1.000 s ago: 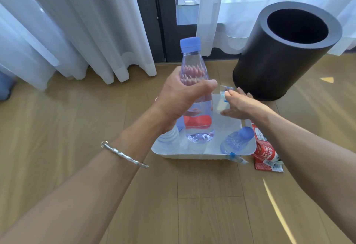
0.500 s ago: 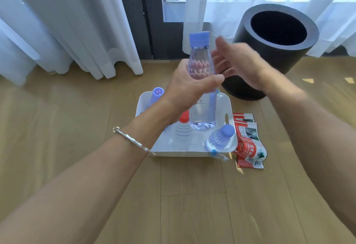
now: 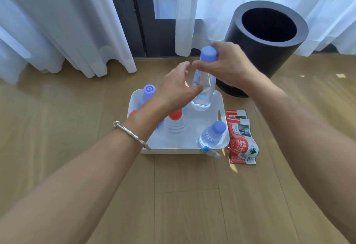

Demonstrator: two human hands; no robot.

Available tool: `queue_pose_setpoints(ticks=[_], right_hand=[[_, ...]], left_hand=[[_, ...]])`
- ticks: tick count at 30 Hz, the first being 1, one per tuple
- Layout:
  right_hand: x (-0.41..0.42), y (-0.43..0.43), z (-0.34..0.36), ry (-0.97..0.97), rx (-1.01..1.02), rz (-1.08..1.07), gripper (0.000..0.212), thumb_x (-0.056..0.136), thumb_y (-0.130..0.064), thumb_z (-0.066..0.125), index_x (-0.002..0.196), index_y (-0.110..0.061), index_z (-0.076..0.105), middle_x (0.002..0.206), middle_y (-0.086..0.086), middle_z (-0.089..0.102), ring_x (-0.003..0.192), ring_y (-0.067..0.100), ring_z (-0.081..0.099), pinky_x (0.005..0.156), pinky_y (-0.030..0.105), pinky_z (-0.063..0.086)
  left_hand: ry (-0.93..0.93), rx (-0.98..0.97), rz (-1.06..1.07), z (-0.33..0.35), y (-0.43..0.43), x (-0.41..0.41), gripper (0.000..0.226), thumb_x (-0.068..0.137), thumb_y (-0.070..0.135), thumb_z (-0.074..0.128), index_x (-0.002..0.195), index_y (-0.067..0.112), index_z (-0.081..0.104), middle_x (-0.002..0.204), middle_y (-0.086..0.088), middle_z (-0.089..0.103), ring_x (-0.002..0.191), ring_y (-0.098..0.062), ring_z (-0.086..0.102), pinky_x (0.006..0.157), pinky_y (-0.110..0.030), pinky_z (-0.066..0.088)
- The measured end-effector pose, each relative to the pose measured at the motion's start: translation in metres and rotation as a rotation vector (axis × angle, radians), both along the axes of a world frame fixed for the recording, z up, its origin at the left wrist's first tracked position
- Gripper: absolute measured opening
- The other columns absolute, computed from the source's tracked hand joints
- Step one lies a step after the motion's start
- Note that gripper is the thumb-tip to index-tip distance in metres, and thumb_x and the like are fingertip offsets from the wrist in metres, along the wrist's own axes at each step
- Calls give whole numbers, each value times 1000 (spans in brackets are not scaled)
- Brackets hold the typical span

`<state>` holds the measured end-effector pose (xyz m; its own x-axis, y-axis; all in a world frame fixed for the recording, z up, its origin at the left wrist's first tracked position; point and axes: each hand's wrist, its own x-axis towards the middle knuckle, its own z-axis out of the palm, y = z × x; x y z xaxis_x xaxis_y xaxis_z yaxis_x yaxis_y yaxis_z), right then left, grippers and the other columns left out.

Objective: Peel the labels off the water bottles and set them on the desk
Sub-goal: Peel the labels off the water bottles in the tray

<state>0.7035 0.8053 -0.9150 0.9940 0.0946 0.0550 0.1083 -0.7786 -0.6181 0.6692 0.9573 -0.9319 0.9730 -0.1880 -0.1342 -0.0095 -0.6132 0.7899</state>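
The right hand grips a clear bottle at the neck, just under its blue cap, w/ fingers curled round it. The bottle hangs near upright. The left hand is open, fingers loose & spread, just left of the bottle's body; can't tell if the thumb touches the plastic. A bracelet sits on that wrist.

Below both hands is a white tray. In it are a swirl-cap bottle left of the left hand, a red-cap bottle by the left wrist & a tilted blue-cap bottle nearer the right forearm. Peeled red labels lie on the floor by the right forearm, just beside the tray. A black bin stands beyond the right hand.
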Motion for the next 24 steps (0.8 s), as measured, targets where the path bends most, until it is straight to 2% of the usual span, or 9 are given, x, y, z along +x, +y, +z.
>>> queue_pose_setpoints(ticks=[3, 5, 8, 12, 17, 20, 22, 24], right_hand=[[-3, -4, -27, 88, -69, -65, 37, 78, -49, 72, 91, -17, 59, 89, 2, 61, 77, 19, 57, 63, 32, 46], [-9, -7, -49, 152, -79, -114, 39, 78, -49, 72, 95, -16, 59, 92, 3, 61, 79, 21, 58, 66, 35, 48], [-17, -9, -76, 237, -108, -130, 40, 77, -46, 73, 93, -13, 57, 92, 7, 62, 78, 26, 58, 63, 36, 47], [-22, -9, -90, 334, -136, -116, 32, 76, -36, 75, 96, -17, 57, 99, 5, 62, 80, 21, 58, 60, 32, 46], [-16, -3, -82, 357, -194, -60, 26, 79, -32, 73, 94, -18, 57, 95, 4, 63, 76, 20, 56, 57, 28, 42], [-12, 11, -72, 286, -173, -26, 31, 85, -33, 67, 110, -16, 60, 107, 4, 67, 89, 23, 61, 71, 30, 48], [-7, 24, -67, 271, -102, 26, 44, 88, -35, 64, 128, -18, 55, 122, 4, 64, 103, 23, 61, 84, 31, 48], [-4, 41, -65, 291, -76, 90, 52, 89, -36, 64, 138, -23, 49, 132, 5, 59, 113, 23, 58, 88, 32, 46]], left_hand=[[-25, 138, 9, -9, 14, 0, 54, 90, 28, 61, 140, 20, 43, 140, -1, 50, 128, -15, 47, 96, -21, 35], [-21, 189, 40, -14, 24, 2, 49, 91, 28, 57, 138, 22, 46, 141, -1, 49, 128, -17, 47, 96, -25, 37], [-12, 263, 67, -20, 34, 3, 45, 93, 26, 54, 137, 21, 47, 142, -1, 47, 128, -19, 46, 94, -26, 37], [-7, 325, 61, -25, 39, 4, 44, 92, 23, 53, 136, 20, 49, 142, -2, 46, 124, -20, 48, 90, -26, 38], [-35, 354, 84, -25, 45, 8, 42, 92, 19, 51, 134, 20, 50, 140, -2, 47, 125, -20, 47, 87, -23, 34], [-30, 366, 112, -24, 53, 8, 42, 92, 18, 51, 134, 20, 51, 140, -3, 48, 124, -21, 48, 90, -26, 37], [-26, 370, 117, -24, 58, 7, 42, 92, 17, 50, 134, 20, 51, 139, -3, 49, 124, -21, 48, 89, -24, 36], [-23, 369, 118, -24, 62, 5, 42, 92, 17, 51, 134, 20, 51, 137, -4, 50, 121, -22, 50, 86, -25, 37]])
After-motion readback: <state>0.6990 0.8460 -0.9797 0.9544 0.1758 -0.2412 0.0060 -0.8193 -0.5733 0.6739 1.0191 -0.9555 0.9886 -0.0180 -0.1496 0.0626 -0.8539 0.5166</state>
